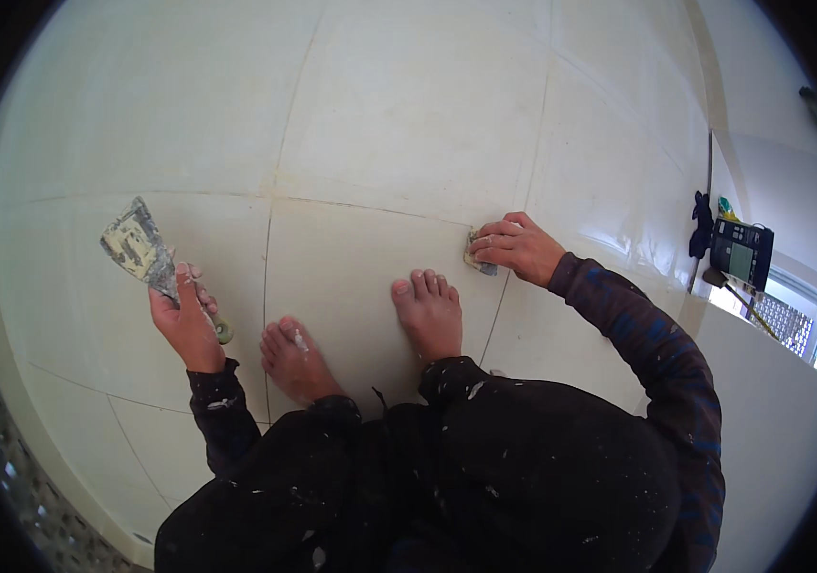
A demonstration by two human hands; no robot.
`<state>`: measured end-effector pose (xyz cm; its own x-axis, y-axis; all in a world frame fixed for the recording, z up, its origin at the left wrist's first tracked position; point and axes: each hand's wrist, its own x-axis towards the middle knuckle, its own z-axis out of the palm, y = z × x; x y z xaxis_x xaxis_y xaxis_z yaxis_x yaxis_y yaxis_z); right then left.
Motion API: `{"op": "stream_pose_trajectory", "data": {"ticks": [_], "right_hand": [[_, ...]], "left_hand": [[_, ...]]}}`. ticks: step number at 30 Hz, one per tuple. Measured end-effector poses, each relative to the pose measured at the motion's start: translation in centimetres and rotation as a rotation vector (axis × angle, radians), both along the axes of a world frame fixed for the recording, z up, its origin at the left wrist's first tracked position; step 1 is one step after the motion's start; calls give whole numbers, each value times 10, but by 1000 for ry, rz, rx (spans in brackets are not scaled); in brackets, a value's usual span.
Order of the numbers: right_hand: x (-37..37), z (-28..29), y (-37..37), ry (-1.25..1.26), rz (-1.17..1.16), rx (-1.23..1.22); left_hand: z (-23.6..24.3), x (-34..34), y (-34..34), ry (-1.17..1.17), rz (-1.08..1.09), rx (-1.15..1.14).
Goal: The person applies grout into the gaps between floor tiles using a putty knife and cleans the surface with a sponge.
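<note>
My left hand (pixel 187 320) is closed round the handle of a putty knife (pixel 137 246). Its wide blade points up and away, caked with cream and grey paste, and is held above the floor. Low over the floor, my right hand (pixel 523 250) grips a small flat grey piece (pixel 481 256) smeared with the same paste; my fingers cover most of it, so its exact kind is unclear. It rests on the pale tiled floor (pixel 380 263) at a joint near the corner of a tile, to the right of my bare feet.
Thin dark joints divide the large tiles. My right foot (pixel 430 310) and left foot (pixel 299 358) stand between my hands. A black printed bag (pixel 741 253) and a dark cloth item (pixel 702 224) are at the far right by a white wall. A speckled dark strip (pixel 17 477) curves along the left edge.
</note>
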<state>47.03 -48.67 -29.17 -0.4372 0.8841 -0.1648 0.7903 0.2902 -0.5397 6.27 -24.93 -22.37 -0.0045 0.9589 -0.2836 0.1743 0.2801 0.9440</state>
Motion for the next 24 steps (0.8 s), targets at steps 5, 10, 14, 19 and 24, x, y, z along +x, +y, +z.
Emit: {"op": "stream_pose_trajectory", "data": {"ticks": [5, 10, 14, 19, 24], "right_hand": [[41, 17, -124, -142, -470, -209], [1, 19, -92, 102, -998, 118], [-33, 0, -34, 284, -1107, 141], [-65, 4, -17, 1212, -1397, -200], [-115, 26, 31, 1638, -1237, -394]], "left_hand": [[-11, 9, 0, -34, -72, 74], [-12, 10, -3, -72, -149, 124], [-12, -11, 0, -126, -141, 100], [6, -19, 4, 10, -292, -46], [3, -26, -23, 101, -326, 19]]}}
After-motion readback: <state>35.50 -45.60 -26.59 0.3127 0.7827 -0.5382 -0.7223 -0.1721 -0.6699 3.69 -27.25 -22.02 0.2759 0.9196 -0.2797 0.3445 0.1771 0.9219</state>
